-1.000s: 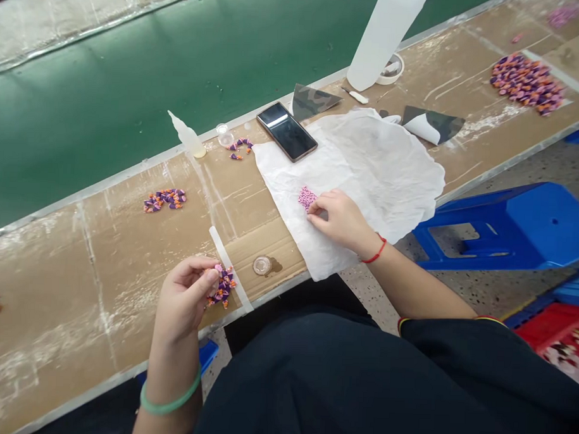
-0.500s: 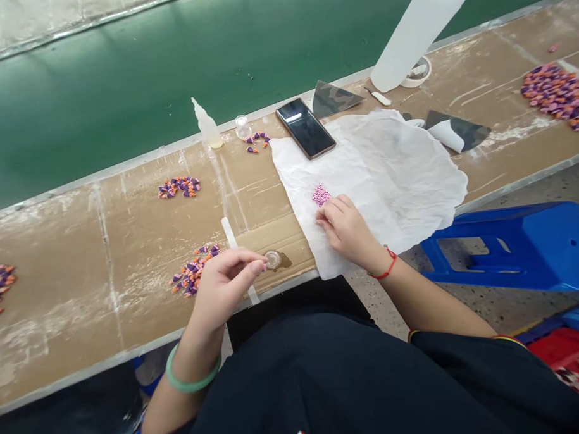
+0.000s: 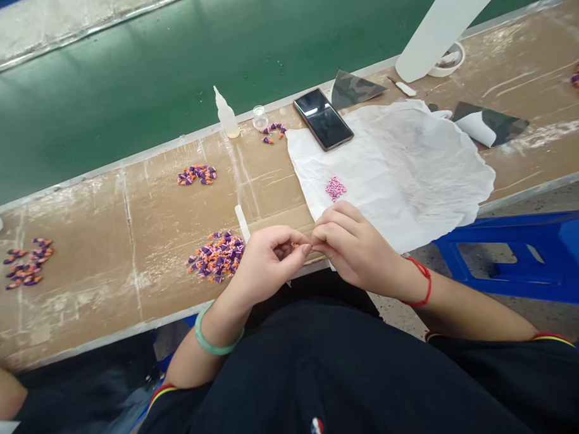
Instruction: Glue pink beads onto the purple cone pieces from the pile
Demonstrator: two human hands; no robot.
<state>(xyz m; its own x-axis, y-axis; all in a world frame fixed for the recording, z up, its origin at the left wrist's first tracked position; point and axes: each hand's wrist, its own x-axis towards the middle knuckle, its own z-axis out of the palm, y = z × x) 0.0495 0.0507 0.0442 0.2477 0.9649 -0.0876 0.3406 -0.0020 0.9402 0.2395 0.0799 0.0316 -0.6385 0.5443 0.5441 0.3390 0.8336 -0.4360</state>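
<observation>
My left hand is closed in a pinch, and a small orange piece shows between thumb and fingers. The fingertips of my right hand are pressed together and meet the left fingertips; whatever they hold is too small to make out. Just left of my left hand lies a heap of small purple, orange and pink pieces. Beyond my right hand, a little pile of tiny pink pieces rests on a crumpled white sheet. My hands hide part of the table edge.
A phone lies partly on the sheet. Behind stand a squeeze bottle and a small clear cup. Smaller groups of purple-orange pieces lie farther left. A tape roll and white-handled knife lie back right; a blue stool stands right.
My right hand has left the pink pile and come to my left hand, so the fingertips meet. My left hand has moved right and slightly up in view. The view has shifted somewhat.
</observation>
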